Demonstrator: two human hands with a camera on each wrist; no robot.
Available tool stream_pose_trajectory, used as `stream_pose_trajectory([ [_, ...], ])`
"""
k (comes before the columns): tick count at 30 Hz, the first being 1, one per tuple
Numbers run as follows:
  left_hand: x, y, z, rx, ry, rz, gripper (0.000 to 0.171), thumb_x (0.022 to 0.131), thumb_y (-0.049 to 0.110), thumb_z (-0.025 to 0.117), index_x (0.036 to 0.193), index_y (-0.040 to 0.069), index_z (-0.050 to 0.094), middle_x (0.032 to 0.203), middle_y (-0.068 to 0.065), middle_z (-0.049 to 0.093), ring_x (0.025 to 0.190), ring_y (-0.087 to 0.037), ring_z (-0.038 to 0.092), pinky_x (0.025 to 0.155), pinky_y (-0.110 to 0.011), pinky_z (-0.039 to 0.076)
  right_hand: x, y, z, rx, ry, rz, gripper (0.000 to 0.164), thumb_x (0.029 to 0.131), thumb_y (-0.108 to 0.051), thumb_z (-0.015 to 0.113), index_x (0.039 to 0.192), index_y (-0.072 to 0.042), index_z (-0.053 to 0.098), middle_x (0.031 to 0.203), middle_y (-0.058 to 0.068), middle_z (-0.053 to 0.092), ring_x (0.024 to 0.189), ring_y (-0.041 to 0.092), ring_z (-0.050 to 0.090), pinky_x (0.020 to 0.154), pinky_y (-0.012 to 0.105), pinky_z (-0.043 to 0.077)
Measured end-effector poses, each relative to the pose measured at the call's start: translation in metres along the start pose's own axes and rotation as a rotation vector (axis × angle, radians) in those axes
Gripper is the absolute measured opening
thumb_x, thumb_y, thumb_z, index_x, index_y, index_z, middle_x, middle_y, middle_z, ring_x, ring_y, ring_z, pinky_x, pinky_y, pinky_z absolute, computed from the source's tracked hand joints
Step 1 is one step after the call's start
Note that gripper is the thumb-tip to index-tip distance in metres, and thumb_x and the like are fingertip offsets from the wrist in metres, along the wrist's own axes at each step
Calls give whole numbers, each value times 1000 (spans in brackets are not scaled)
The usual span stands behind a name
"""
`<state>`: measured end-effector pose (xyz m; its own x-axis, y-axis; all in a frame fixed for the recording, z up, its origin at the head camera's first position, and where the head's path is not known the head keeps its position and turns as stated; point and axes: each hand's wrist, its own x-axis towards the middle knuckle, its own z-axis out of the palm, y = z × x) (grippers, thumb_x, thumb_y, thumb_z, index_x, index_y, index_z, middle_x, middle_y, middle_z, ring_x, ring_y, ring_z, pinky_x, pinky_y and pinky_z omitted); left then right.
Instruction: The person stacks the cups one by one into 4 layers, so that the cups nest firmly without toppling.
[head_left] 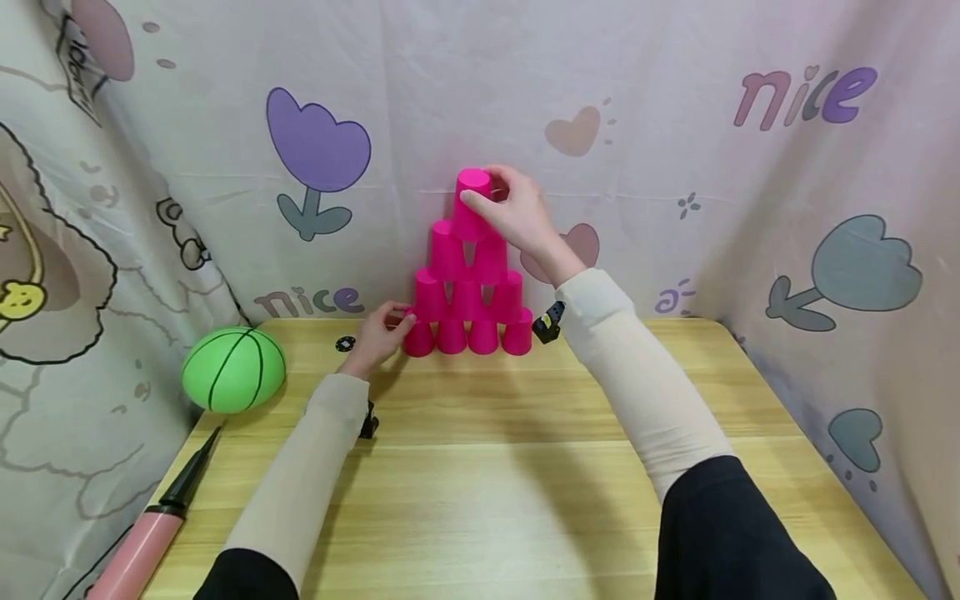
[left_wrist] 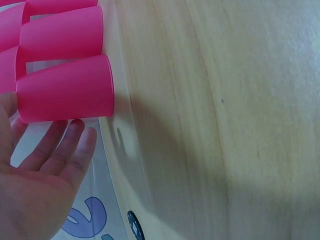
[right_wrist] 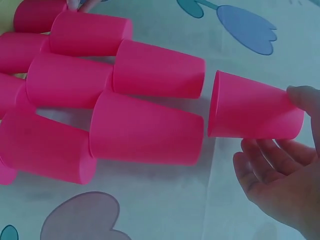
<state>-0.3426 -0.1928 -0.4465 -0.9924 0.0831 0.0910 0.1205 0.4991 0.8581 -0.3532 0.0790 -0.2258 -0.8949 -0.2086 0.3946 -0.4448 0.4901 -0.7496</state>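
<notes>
Pink cups (head_left: 467, 300), all upside down, stand stacked as a pyramid against the back curtain. Several form the bottom row, with three above them and two on top. Over those two my right hand (head_left: 521, 208) holds another pink cup (right_wrist: 255, 106) by its closed end, thumb on one side and fingers on the other. A small gap shows between its rim and the two cups in the right wrist view. My left hand (head_left: 378, 337) is at the left end of the bottom row, its fairly straight fingers beside the end cup (left_wrist: 67, 90) and the thumb at its upper edge.
A green ball with black lines (head_left: 234, 370) rests at the table's left edge. In front of it lies a pink pump (head_left: 146, 542) with a black nozzle. A small black disc (head_left: 345, 343) is near the back edge. Printed curtain (head_left: 450, 83) surrounds the wooden table (head_left: 465, 500).
</notes>
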Motion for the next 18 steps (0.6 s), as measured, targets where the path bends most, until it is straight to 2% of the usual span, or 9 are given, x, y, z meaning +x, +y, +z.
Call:
stream_pose_trajectory([
  [18,0,3,-1,-4,-12,-27,44,108,36,59,145,13,56,142,-21,62,130,-41,60,105,-56,56,18,5,7,-34,5,-7,47,103,-34,68,143,-12,60,131,7,68,120,22,64,96,28,56],
])
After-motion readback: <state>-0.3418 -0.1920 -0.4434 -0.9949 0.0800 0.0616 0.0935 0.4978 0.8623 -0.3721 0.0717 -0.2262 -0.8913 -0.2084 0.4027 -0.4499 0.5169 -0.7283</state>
